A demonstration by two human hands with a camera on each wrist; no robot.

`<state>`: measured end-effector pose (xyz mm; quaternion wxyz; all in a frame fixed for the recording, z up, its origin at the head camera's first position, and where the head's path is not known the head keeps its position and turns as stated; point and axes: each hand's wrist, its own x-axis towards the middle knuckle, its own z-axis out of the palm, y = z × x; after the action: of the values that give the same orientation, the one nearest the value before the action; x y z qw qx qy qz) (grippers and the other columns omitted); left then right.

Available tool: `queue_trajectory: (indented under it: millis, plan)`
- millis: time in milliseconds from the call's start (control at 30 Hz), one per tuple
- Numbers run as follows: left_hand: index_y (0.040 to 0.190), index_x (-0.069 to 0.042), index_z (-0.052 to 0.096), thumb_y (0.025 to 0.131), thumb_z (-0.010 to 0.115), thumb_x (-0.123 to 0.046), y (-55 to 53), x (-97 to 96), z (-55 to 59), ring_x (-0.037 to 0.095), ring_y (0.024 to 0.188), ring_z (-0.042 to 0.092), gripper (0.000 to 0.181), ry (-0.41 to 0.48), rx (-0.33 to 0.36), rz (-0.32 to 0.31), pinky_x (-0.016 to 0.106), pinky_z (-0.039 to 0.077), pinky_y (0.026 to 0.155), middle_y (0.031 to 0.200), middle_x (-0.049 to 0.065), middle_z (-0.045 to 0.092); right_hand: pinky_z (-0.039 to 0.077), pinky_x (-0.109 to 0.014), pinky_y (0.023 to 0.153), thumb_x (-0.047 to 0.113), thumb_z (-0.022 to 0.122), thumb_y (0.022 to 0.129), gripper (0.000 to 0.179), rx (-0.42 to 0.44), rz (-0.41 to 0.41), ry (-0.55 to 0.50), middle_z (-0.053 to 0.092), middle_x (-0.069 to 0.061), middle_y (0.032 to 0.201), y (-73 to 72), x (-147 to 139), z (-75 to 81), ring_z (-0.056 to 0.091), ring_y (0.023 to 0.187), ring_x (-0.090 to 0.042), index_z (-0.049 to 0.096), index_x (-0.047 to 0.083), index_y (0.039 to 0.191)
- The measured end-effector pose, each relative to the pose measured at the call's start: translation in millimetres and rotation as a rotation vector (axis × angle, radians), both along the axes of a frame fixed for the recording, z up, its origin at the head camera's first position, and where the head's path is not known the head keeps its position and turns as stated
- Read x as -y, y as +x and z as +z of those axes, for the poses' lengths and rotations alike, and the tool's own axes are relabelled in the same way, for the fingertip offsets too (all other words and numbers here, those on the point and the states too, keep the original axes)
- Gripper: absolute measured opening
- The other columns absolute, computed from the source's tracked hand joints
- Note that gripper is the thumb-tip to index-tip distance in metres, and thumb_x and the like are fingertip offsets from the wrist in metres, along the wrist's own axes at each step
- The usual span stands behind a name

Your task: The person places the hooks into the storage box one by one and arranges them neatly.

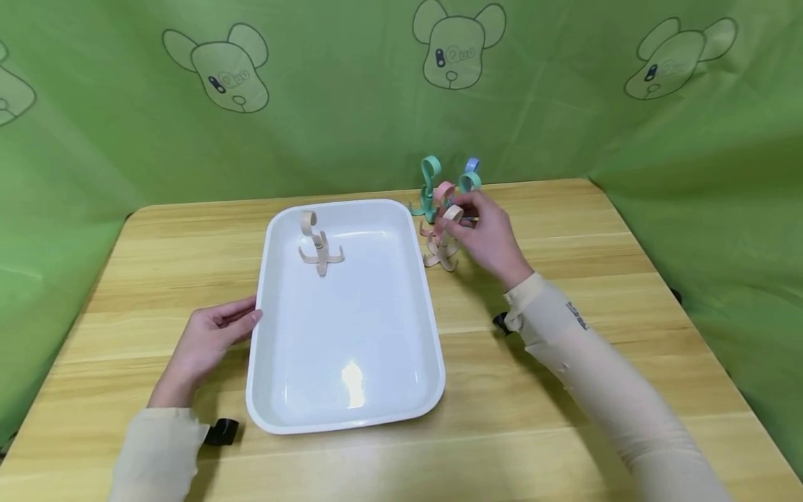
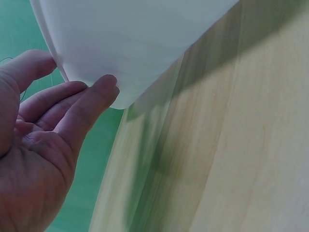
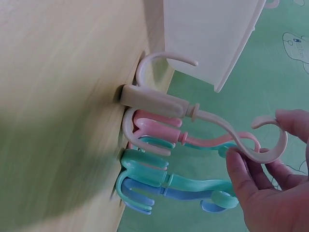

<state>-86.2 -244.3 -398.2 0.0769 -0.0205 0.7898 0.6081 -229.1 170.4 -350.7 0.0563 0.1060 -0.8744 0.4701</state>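
Observation:
Between thumb and fingers my right hand (image 1: 492, 237) holds a beige rotating hook hanger (image 1: 442, 249) by its curved top. In the right wrist view this hanger (image 3: 154, 102) has its prongs down close to the wooden table. My left hand (image 1: 203, 341) grips the left side of a white tray (image 1: 351, 314), thumb at the rim and fingers against its outer wall in the left wrist view. Another beige hook hanger (image 1: 322, 252) stands inside the tray, near its far left corner.
Beside the right hand stand a pink hook hanger (image 1: 444, 191), a green one (image 1: 429, 183), a teal one (image 1: 470, 182) and a blue one (image 1: 472, 164), bunched near the table's (image 1: 539, 432) far edge. A green curtain (image 1: 351, 125) hangs behind.

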Motion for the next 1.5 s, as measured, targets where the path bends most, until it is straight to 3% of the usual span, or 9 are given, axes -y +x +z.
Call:
queue_trajectory:
  millis: [333,600,833,1100,1500]
  plan:
    - [0.135,0.01,0.051,0.097,0.066,-0.026,0.6,-0.3,-0.8,0.009,0.099,0.066,0.055,0.015,0.005,0.002,0.031,0.056,0.083,0.13,0.028,0.056,0.054,-0.036,0.088,0.016,0.075,0.089,0.045,0.011,0.0,0.025,0.062,-0.015,0.115,0.5,-5.9,3.1,0.059,0.105,-0.027,0.056,-0.004,0.126]
    - [0.134,0.012,0.052,0.097,0.065,-0.024,2.1,0.0,-0.7,0.007,0.099,0.066,0.052,0.017,-0.012,0.006,0.029,0.056,0.082,0.129,0.028,0.056,0.052,-0.041,0.091,0.017,0.073,0.091,0.045,0.024,0.008,0.059,0.06,-0.017,0.121,1.1,-11.4,15.7,0.057,0.112,-0.031,0.056,-0.003,0.127]
    - [0.133,0.011,0.053,0.098,0.065,-0.023,4.0,0.8,0.8,0.006,0.098,0.066,0.051,0.013,-0.014,0.009,0.028,0.056,0.082,0.128,0.029,0.056,0.052,-0.032,0.092,0.014,0.072,0.092,0.045,0.036,0.039,0.05,0.058,-0.014,0.125,6.6,-11.8,24.5,0.057,0.115,-0.026,0.054,-0.003,0.129]
    - [0.134,0.01,0.052,0.097,0.065,-0.027,1.6,2.1,-1.3,0.008,0.099,0.066,0.054,0.002,-0.005,0.008,0.029,0.055,0.083,0.129,0.027,0.056,0.051,-0.031,0.094,0.009,0.07,0.092,0.041,-0.027,0.052,0.001,0.057,-0.015,0.121,9.9,-12.8,43.6,0.056,0.115,-0.025,0.053,-0.005,0.126]
    - [0.133,0.01,0.054,0.097,0.065,-0.028,0.9,0.9,-1.1,0.01,0.098,0.067,0.053,-0.014,0.0,-0.001,0.028,0.055,0.082,0.126,0.027,0.059,0.051,-0.029,0.094,0.013,0.072,0.091,0.044,-0.068,0.063,0.013,0.059,-0.011,0.121,11.6,-13.1,70.3,0.058,0.111,-0.021,0.055,-0.003,0.128]
